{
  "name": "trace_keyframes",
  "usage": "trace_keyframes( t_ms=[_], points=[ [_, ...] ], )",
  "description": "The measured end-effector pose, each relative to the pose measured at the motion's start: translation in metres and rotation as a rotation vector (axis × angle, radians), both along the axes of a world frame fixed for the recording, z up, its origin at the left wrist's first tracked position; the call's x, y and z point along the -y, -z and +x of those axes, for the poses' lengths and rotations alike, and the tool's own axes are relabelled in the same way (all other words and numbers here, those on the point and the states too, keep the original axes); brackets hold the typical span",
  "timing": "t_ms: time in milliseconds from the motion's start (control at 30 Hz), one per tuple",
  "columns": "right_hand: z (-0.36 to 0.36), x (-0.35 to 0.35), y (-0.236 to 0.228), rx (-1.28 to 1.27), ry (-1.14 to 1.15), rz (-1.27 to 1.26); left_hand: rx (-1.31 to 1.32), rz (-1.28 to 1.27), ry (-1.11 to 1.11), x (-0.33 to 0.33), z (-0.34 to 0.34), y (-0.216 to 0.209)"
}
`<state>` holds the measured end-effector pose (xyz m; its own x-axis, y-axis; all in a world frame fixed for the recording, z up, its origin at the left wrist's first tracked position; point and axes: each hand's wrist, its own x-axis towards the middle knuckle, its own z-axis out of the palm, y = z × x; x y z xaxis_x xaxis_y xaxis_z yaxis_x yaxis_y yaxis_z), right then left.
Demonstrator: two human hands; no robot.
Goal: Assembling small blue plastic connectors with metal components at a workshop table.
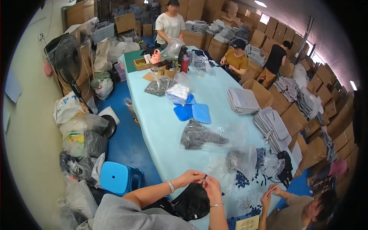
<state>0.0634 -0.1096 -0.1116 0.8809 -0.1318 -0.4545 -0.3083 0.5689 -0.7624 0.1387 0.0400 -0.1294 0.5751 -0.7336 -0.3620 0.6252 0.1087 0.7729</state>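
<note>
Gripping a small dark piece (204, 178) between the closed fingertips of left hand (191, 177) and right hand (211, 188), nearly together over the near end of a pale-blue table (161, 142). Cannot tell the piece's exact shape, too small and partly covered. Wearing a bangle (170, 186) on the left wrist and a bracelet (216, 205) on the right, with a black bag (191, 203) just below. Flanked on the right by scattered dark-blue bits (242, 179) and clear bits (245, 201), near a co-worker's hands (265, 197). Backed farther up the table by a clear bag of grey stuff (197, 136), then by blue pads (201, 113) lying close together, with stacks of grey pads (243, 100) along the right edge. Bordered on the left by a blue stool (115, 178), with a standing fan (69, 59) farther off near the wall (27, 96)
</note>
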Motion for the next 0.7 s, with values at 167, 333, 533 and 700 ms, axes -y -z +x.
trace_keyframes(
  t_ms=[167,333,533,700],
  points=[
    [-0.042,-0.022,-0.005,-0.049,0.08,0.052,-0.02,0.01,0.11,-0.018,-0.026,-0.01],
    [-0.078,-0.029,-0.001,-0.075,0.159,0.042,-0.067,-0.009,0.247,-0.015,-0.044,-0.006],
    [-0.107,-0.036,-0.013,0.02,0.29,0.012,-0.026,-0.01,0.379,-0.009,-0.056,-0.026],
    [-0.131,-0.04,-0.011,0.035,0.39,0.037,-0.025,0.014,0.47,-0.001,-0.071,-0.029]
  ],
)
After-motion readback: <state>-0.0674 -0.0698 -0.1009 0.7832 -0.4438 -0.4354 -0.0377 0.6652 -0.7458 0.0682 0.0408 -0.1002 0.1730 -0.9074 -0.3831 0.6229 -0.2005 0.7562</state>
